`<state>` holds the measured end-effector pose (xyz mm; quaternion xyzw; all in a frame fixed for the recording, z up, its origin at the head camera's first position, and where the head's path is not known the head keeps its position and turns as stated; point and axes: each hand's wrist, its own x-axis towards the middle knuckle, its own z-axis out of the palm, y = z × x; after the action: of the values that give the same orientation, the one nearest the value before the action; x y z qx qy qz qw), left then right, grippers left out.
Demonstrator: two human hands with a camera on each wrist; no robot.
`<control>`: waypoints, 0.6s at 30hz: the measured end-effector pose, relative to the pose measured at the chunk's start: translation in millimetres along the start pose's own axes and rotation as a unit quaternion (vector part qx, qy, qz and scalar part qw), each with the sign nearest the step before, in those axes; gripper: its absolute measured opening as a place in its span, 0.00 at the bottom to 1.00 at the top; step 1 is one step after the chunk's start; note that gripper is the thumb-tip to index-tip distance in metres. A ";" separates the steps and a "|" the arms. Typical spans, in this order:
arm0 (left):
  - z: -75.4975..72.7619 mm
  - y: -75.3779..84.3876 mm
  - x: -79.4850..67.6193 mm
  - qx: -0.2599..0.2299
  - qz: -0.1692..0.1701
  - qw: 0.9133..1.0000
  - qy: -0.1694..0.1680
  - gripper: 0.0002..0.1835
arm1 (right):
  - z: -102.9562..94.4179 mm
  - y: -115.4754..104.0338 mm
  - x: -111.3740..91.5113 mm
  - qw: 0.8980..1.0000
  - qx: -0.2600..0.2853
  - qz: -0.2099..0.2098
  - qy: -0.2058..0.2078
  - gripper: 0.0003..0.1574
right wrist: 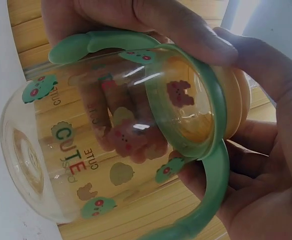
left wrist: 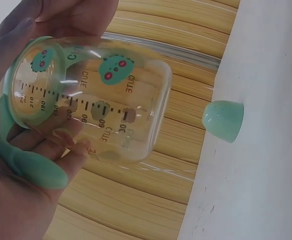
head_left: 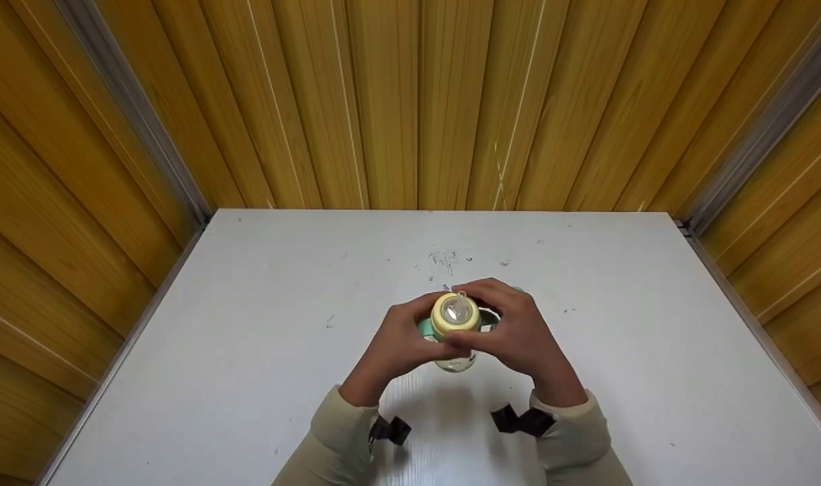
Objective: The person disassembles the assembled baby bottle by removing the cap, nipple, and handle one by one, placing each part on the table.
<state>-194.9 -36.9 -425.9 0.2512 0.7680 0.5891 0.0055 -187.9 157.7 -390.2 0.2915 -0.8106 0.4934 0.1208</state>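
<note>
A clear baby bottle (head_left: 456,363) with green handles and a yellow collar (head_left: 438,314) is held above the table between both hands. The clear teat points up in the head view. My left hand (head_left: 400,341) grips the bottle's side near a green handle (left wrist: 38,170). With thumb and fingers, my right hand (head_left: 518,331) holds the yellow collar, which shows at the bottle's top in the right wrist view. The bottle body (left wrist: 120,100) carries measuring marks and cartoon prints and appears to have no liquid in it. Parts of the fingers are hidden behind it.
A green cap (left wrist: 223,121) stands on the white table (head_left: 248,324); in the head view, the right hand mostly hides it. Dark scuffs mark the tabletop. Wood-patterned panels (head_left: 383,101) wall the back and both sides.
</note>
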 end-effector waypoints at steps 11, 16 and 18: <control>-1.8 0.6 -0.3 0.006 -0.034 0.999 -0.017 0.40 | 2.9 -3.0 1.1 1.000 0.018 0.009 0.015 0.28; -3.5 0.4 -1.0 0.011 -0.028 0.999 -0.011 0.37 | 4.2 -4.5 1.6 1.000 0.018 0.005 0.015 0.28; -4.1 0.2 -1.3 0.013 -0.026 1.000 -0.009 0.37 | 4.3 -4.5 1.6 1.000 0.010 0.007 0.013 0.29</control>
<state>-194.9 -41.1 -424.8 0.2366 0.7820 0.5760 0.0248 -186.2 151.8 -388.2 0.2803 -0.8060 0.5060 0.1254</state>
